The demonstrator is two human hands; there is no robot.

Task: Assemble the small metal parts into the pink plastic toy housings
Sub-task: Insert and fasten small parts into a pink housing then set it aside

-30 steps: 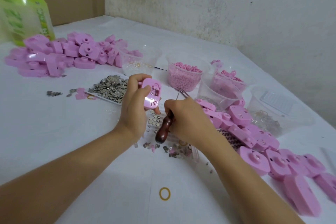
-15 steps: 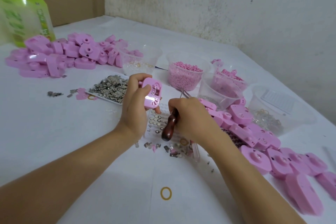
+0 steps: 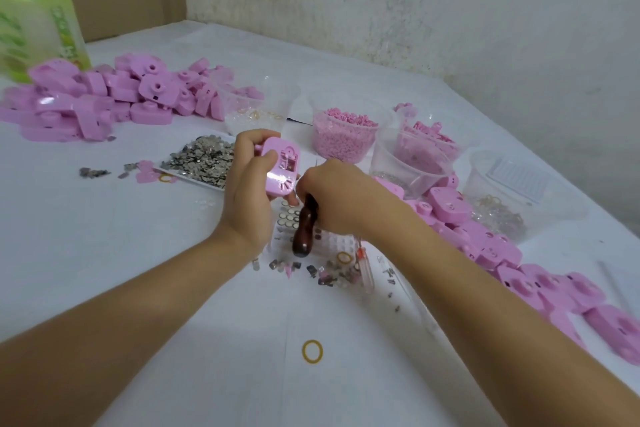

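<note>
Pink housing [image 3: 280, 168] sitting upright in left hand [image 3: 247, 198], open side facing camera, thumb pressing across its face, fingers curling behind. Fist of right hand [image 3: 341, 196] wrapping wooden tool handle [image 3: 304, 230], closing in over last second, now meeting housing's lower edge; tool tip hiding behind knuckles. Likely reading: metal piece going in, seating under way, not finished. Heap of metal bits [image 3: 202, 159] lying just beyond left hand; loose housings [image 3: 485, 243] trailing off right of right hand.
</note>
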